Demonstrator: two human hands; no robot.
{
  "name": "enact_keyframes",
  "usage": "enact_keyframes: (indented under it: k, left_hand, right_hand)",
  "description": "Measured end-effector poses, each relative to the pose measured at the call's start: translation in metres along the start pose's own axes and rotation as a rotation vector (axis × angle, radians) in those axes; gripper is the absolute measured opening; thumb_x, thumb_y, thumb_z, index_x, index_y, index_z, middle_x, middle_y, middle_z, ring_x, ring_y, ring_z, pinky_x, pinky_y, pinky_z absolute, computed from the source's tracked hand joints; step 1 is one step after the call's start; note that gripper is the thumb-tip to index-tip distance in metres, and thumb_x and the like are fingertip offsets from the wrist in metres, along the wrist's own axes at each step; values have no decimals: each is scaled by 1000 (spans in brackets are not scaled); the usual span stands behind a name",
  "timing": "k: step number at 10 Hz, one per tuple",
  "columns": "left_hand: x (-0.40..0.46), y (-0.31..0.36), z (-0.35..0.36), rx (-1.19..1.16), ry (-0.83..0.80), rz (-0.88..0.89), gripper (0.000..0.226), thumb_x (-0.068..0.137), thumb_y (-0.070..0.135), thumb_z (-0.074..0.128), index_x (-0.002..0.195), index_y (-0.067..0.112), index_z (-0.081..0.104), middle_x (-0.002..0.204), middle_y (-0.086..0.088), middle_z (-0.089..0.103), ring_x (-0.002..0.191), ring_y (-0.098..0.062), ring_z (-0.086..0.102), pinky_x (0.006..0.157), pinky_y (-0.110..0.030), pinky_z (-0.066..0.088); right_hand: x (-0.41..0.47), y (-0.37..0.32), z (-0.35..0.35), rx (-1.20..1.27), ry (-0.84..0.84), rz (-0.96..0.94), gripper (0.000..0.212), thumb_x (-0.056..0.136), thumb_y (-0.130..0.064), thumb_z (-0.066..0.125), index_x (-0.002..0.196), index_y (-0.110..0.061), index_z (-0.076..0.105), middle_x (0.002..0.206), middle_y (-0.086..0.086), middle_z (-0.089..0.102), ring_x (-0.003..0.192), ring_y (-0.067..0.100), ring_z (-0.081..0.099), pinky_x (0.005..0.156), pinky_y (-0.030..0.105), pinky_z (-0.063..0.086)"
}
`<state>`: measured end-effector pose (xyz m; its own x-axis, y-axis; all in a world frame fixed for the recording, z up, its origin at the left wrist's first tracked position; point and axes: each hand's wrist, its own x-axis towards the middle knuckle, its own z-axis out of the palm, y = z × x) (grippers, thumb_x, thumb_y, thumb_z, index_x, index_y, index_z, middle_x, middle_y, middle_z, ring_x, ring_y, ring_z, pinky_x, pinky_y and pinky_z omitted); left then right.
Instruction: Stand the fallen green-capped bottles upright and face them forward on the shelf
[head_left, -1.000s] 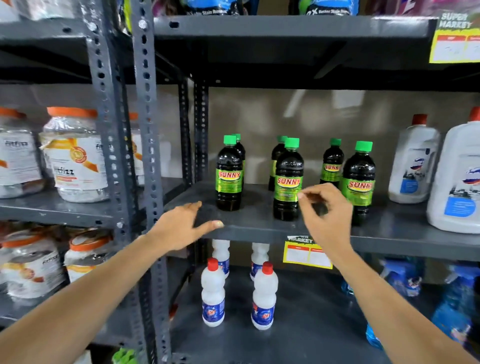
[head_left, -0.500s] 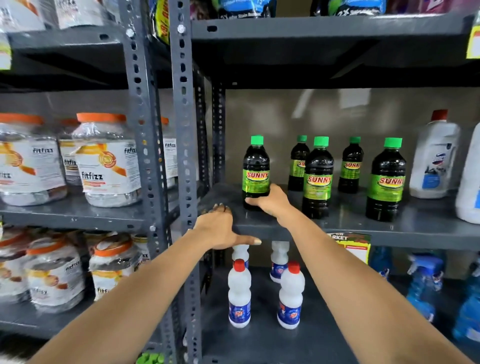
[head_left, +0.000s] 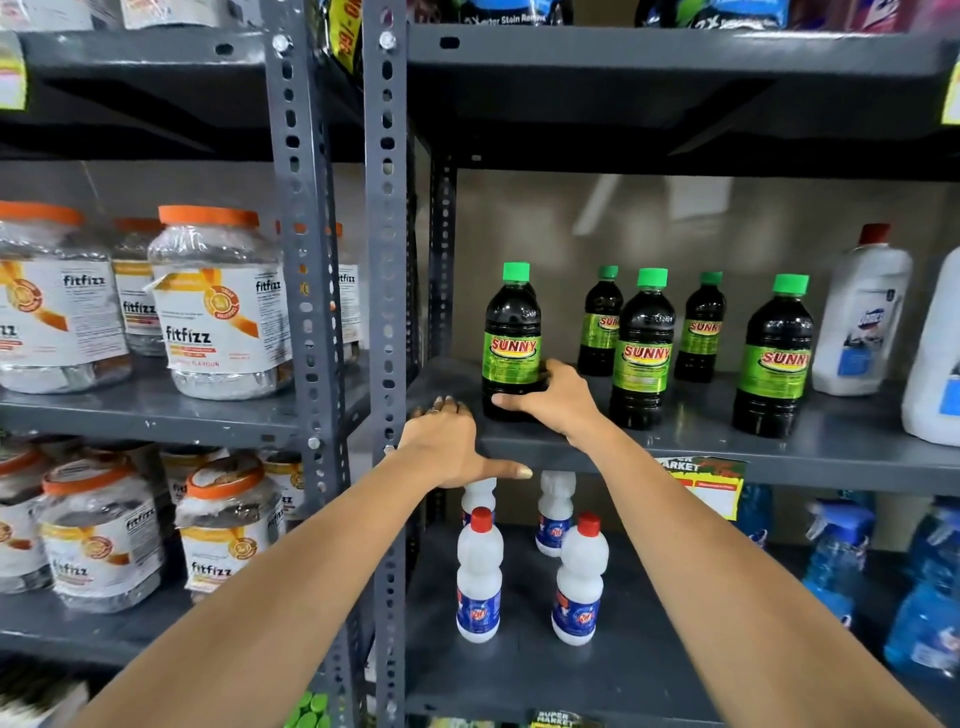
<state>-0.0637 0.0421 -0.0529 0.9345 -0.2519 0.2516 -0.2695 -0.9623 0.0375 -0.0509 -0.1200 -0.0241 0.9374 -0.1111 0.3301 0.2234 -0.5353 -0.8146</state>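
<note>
Several dark bottles with green caps and green SUNNY labels stand upright on the grey middle shelf (head_left: 857, 447). The leftmost front bottle (head_left: 511, 332) has my right hand (head_left: 553, 400) wrapped around its base, label facing forward. A second front bottle (head_left: 643, 348) and a third (head_left: 776, 358) stand to its right, with two smaller-looking ones (head_left: 601, 322) (head_left: 701, 327) behind. My left hand (head_left: 452, 447) rests flat on the shelf's front left edge, fingers spread, holding nothing.
White red-capped bottles (head_left: 479, 577) stand on the shelf below. Large white jugs (head_left: 860, 317) sit right of the green-capped bottles. Orange-lidded fitfizz jars (head_left: 218, 306) fill the left rack. Perforated grey uprights (head_left: 387, 260) divide the racks. Blue spray bottles (head_left: 836, 556) are at lower right.
My right hand moved left from the middle bottle to the leftmost front bottle and gripped its base. My left hand slid onto the shelf edge. The camera moved closer.
</note>
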Motion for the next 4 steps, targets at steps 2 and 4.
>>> enact_keyframes:
  k: [2,4]
  left_hand:
    - [-1,0,0,-2,5,-4,137,51,100,42,149,6,27,151,-15,38,135,-31,41,103,-44,42]
    - [-5,3,-2,-16,23,-19,137,55,97,45,153,5,16,158,-15,25,141,-31,32,109,-45,36]
  right_hand:
    - [-2,-2,1,-10,16,6,71,63,-34,89,124,-14,58,124,6,66,113,23,61,89,29,46]
    - [-5,-5,-2,60,-5,23,92,58,-43,90,134,-16,45,130,1,59,122,21,55,88,28,43]
